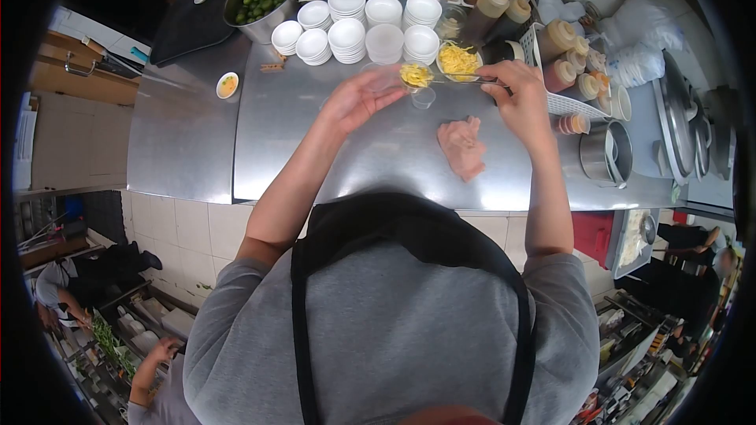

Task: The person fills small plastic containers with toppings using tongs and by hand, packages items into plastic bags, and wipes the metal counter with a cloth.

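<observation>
pinching a slim metal utensil (466, 76), the right hand (516, 94) extends it towards a mound of yellow shreds (415, 75); the left hand (358, 101) grasps clear plastic (384, 79) right beside them, seemingly for steadiness; a round bowl (441, 68) of similar soft, stringy shreds sits close, probably for easy reach; smooth white dishes (347, 38) stand in space-saving stacks; crumpled pink cloth (462, 148) lies on the shiny steel counter (272, 130)

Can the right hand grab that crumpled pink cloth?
Probably yes: only bare counter lies between the right hand and the pink cloth, though the hand might first need to put down its thin utensil.
</observation>
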Motion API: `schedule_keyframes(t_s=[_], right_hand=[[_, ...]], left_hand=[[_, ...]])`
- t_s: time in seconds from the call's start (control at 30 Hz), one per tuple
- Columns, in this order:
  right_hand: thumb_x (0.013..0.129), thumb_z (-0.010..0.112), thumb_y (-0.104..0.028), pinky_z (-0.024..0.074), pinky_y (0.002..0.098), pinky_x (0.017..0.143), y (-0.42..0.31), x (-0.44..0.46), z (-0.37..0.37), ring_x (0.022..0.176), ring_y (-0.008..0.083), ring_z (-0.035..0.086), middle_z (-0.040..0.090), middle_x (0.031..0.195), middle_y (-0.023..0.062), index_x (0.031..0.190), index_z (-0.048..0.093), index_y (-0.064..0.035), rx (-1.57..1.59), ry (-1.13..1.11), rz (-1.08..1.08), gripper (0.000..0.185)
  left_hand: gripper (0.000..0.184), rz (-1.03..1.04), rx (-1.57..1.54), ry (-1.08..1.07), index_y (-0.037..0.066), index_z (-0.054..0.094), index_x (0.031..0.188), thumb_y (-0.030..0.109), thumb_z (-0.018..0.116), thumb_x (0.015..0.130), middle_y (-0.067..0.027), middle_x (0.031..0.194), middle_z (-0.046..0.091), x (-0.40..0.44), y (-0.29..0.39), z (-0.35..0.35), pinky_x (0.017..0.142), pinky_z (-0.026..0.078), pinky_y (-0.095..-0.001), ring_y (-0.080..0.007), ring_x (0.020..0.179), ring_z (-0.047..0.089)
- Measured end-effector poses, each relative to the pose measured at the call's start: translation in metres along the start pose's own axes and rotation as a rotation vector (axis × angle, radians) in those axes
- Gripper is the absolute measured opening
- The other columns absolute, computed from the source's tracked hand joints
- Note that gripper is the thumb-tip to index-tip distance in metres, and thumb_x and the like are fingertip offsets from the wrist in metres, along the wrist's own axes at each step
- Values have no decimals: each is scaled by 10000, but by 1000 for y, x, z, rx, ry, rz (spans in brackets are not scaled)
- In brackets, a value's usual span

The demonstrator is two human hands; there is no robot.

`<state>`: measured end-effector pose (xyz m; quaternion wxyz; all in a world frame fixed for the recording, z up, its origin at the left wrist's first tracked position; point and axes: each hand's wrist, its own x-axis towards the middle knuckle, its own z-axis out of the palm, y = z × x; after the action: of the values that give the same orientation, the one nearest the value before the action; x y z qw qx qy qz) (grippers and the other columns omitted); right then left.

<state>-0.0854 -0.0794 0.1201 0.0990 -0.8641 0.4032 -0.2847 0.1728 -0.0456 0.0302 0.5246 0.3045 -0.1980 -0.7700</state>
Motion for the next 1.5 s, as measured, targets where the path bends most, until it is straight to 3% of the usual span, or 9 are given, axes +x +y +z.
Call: schedule_keyframes(t_s=[0.73, 0.83, 0.9, 1.03, 1.1, 1.2, 1.27, 1.43, 1.5], right_hand=[[673, 634, -56, 331, 312, 654, 1, -13, 10, 692, 176, 530, 586, 711, 2, 833, 640, -100, -54, 115, 20, 166], [679, 636, -60, 343, 311, 665, 5, -19, 1, 694, 184, 530, 595, 729, 9, 857, 638, -98, -96, 106, 93, 182], [685, 641, -65, 353, 315, 652, 23, -29, -10, 697, 192, 534, 603, 750, 25, 883, 633, -93, -35, 304, 145, 200], [716, 645, -88, 439, 371, 676, 95, -77, -52, 762, 256, 592, 622, 842, 107, 945, 629, -75, 4, 666, 607, 230], [726, 643, -130, 463, 379, 717, 113, -108, -91, 804, 288, 603, 620, 899, 137, 964, 632, -69, -459, 733, 656, 246], [724, 635, -213, 468, 390, 721, 159, -153, -119, 831, 304, 604, 622, 904, 157, 921, 637, -50, -661, 646, 987, 256], [710, 626, -301, 473, 403, 730, 178, -165, -124, 846, 311, 606, 627, 902, 162, 871, 639, -51, -760, 255, 1215, 298], [692, 637, -371, 466, 409, 740, 219, -168, -96, 881, 305, 595, 627, 951, 124, 896, 636, -91, -797, 118, 1227, 347], [689, 645, -410, 448, 403, 761, 203, -153, -86, 936, 288, 561, 592, 1025, 114, 1006, 605, -94, -936, 328, 1053, 450]], left_hand=[[382, 12, -49, 15, -82, 442, 1148, 174, 484, 868, -223, 1150, 484, -3, 0, 5, 925, 436, -376, -319, 1066, 491], [401, 5, -57, -11, -80, 427, 1168, 182, 480, 868, -236, 1163, 470, -3, -3, 4, 967, 391, -382, -331, 1095, 465], [430, -19, -86, -39, -75, 397, 1202, 188, 473, 871, -246, 1185, 446, -2, -5, 1, 1005, 342, -384, -343, 1126, 435], [452, -52, -39, -63, -57, 377, 1233, 213, 458, 881, -225, 1216, 437, -1, -6, -11, 1014, 326, -386, -321, 1152, 416], [455, -47, -55, 5, -60, 369, 1237, 206, 463, 879, -228, 1227, 424, -4, -5, -14, 1002, 345, -376, -330, 1156, 412], [458, -68, -70, 17, -63, 365, 1237, 200, 468, 877, -230, 1229, 420, -8, -4, -18, 981, 372, -365, -338, 1151, 418], [458, -57, -42, 54, -64, 366, 1235, 202, 469, 877, -231, 1228, 420, -11, -3, -16, 974, 380, -363, -339, 1149, 421], [454, -55, -28, 73, -69, 371, 1226, 201, 472, 874, -231, 1227, 422, -19, 1, -16, 967, 390, -369, -350, 1136, 433], [459, -17, -24, 67, -58, 374, 1227, 205, 486, 868, -238, 1220, 425, -25, 0, -12, 969, 389, -380, -357, 1120, 446]])
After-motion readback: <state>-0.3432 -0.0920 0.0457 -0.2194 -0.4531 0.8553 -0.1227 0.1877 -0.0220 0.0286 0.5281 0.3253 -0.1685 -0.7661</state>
